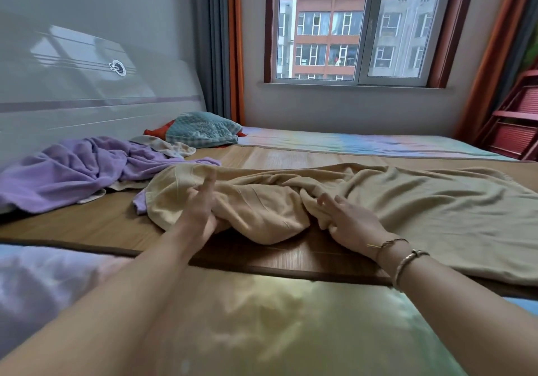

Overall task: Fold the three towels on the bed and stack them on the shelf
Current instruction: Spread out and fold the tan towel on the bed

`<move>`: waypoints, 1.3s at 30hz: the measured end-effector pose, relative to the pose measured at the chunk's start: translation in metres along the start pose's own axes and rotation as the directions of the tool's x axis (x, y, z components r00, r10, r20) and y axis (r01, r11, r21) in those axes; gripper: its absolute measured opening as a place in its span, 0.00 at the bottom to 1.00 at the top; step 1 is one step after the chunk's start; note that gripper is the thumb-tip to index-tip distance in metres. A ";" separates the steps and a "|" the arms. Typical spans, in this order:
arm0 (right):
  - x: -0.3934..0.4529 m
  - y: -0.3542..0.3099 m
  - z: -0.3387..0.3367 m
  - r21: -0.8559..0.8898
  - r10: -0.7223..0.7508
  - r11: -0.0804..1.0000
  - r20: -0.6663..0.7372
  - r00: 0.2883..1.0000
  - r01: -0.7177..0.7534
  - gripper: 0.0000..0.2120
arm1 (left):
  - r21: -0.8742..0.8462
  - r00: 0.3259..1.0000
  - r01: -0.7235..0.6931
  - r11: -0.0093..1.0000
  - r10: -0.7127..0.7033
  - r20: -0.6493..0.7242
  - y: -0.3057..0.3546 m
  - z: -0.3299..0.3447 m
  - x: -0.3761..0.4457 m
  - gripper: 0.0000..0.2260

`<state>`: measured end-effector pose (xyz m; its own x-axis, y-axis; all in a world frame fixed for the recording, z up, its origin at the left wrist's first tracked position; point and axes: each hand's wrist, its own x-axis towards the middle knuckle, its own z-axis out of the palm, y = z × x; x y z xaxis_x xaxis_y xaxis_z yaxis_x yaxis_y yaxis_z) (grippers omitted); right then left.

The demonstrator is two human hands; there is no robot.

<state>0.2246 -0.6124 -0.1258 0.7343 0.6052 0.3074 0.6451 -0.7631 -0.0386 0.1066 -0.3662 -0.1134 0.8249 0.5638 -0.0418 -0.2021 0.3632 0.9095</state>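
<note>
A beige towel lies rumpled across the bamboo mat on the bed. My left hand is at the towel's left bunched end, fingers raised, nearly straight and blurred, thumb side against the cloth. My right hand rests on the towel's middle, fingers spread on top and thumb tucked into a fold, pinching it. A purple towel lies crumpled at the left by the headboard. A cream towel shows partly under and behind it. No shelf is in view.
A teal pillow over red cloth lies at the head of the bed. A pastel sheet covers the far side, below a window. A red folding rack stands at the right. A pale quilt is near me.
</note>
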 end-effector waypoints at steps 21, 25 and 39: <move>0.021 -0.114 0.012 0.111 0.086 0.990 0.007 0.996 -0.086 0.14 | 0.971 0.897 0.220 -0.088 0.409 -0.166 0.023 -0.136 -0.012 0.28; 0.053 -0.129 0.031 0.158 -0.111 0.984 0.148 0.983 0.088 0.19 | 0.986 0.929 0.160 0.041 0.332 -0.164 0.014 -0.130 0.019 0.34; 0.091 -0.218 0.049 0.803 -0.364 0.579 0.096 0.926 0.144 0.10 | 0.995 0.936 -0.043 0.085 0.352 0.011 0.037 -0.161 0.056 0.22</move>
<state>0.1608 -0.3803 -0.1359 0.4656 0.8604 0.2074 0.6488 -0.1725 -0.7411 0.0602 -0.2016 -0.1489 0.7065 0.6476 0.2854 0.4728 -0.7320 0.4905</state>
